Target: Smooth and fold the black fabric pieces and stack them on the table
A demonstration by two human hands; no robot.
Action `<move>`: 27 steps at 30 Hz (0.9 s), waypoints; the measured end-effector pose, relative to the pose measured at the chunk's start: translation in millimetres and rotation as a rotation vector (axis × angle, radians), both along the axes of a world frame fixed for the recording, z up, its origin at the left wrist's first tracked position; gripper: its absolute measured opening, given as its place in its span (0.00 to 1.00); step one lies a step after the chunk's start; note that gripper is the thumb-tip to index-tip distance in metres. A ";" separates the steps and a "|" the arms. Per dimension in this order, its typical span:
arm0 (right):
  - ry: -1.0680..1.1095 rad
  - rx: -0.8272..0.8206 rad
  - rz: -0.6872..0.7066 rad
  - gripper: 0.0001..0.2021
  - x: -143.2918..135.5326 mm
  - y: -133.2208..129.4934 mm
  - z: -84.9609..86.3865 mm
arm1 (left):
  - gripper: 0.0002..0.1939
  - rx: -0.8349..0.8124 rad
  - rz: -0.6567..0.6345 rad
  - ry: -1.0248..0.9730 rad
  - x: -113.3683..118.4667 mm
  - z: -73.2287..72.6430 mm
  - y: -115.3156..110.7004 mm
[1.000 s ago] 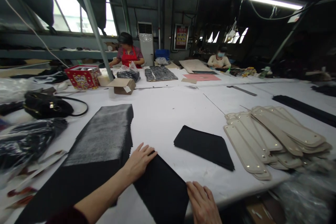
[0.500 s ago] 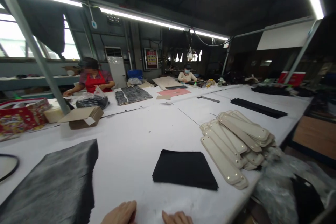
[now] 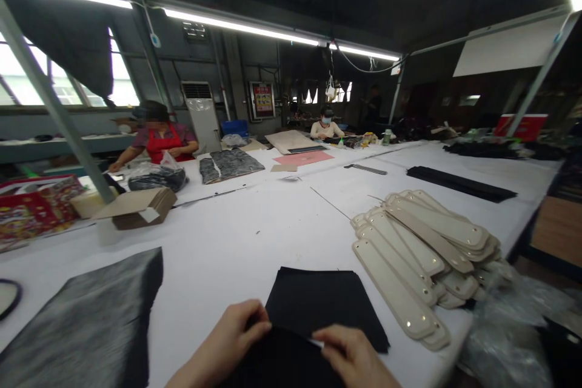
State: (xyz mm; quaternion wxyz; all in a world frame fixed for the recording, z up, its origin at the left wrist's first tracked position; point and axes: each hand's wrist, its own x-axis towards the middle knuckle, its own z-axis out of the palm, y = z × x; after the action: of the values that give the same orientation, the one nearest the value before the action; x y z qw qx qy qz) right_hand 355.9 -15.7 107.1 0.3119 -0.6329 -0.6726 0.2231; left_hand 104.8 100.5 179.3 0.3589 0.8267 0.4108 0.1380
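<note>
Low in the head view, my left hand [image 3: 243,324] pinches the upper edge of a black fabric piece [image 3: 282,361], near its left corner. At the right end of that edge, my right hand [image 3: 348,348] grips the piece between thumb and fingers. The lower part of the piece runs out of the frame. Just beyond my hands lies a neat stack of black fabric pieces [image 3: 318,297] on the white table [image 3: 213,273], partly covered by the held piece.
Grey-black fabric [image 3: 91,309] is piled at the left. Beige strips with metal studs [image 3: 418,254] lie heaped at the right, beside clear plastic [image 3: 504,327]. A cardboard box [image 3: 140,209] stands farther back left. Two people, one in a red apron [image 3: 161,144], work across the table.
Both hands have come up from the bottom edge, and a black fabric piece is now between them, in front of the stack. The camera view has shifted slightly.
</note>
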 end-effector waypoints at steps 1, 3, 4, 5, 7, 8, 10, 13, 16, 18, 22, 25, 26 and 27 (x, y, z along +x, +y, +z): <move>-0.018 0.004 -0.010 0.14 16.0 15.1 12.0 | 0.06 0.042 0.008 -0.014 16.7 -4.1 11.8; -0.197 0.035 -0.022 0.14 47.0 47.5 31.2 | 0.05 0.173 0.025 0.004 49.6 -17.3 34.1; -0.298 0.056 -0.040 0.15 60.3 63.0 36.2 | 0.06 0.238 0.037 0.024 64.7 -25.2 43.7; -0.354 0.067 -0.056 0.15 71.4 77.1 37.5 | 0.06 0.290 0.051 0.044 78.2 -33.4 51.7; -0.429 0.088 -0.092 0.15 85.8 97.8 30.3 | 0.07 0.352 0.083 0.070 99.3 -49.1 63.3; -0.442 0.097 -0.107 0.15 89.5 103.7 23.0 | 0.07 0.368 0.095 0.077 106.6 -56.3 67.0; -0.473 0.124 -0.140 0.16 91.5 107.1 5.1 | 0.07 0.402 0.111 0.090 114.7 -69.1 71.9; -0.503 0.162 -0.197 0.16 88.3 99.5 -20.5 | 0.09 0.423 0.110 0.093 116.1 -82.7 76.5; -0.528 0.195 -0.248 0.17 85.0 92.2 -35.2 | 0.10 0.430 0.099 0.071 112.9 -85.3 78.8; -0.538 0.216 -0.259 0.17 84.6 90.4 -36.8 | 0.12 0.439 0.113 0.049 107.6 -79.3 75.4; -0.515 0.281 -0.251 0.18 87.6 85.5 -29.8 | 0.12 0.457 0.208 0.044 68.6 -56.7 45.7; -0.443 0.469 -0.250 0.19 91.3 77.7 -35.0 | 0.06 0.460 0.343 0.108 4.8 -44.0 -0.4; -0.414 0.520 -0.228 0.20 91.4 74.9 -40.9 | 0.04 0.457 0.406 0.143 -21.2 -41.9 -19.9; -0.383 0.554 -0.198 0.20 89.9 71.9 -48.5 | 0.03 0.449 0.477 0.184 -48.0 -40.9 -40.7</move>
State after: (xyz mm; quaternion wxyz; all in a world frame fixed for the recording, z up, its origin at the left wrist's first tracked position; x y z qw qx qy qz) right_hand 445.8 56.2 58.6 0.3603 -0.6166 -0.6892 -0.1220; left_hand 56.7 59.9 138.4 0.0871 0.7745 0.5827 0.2301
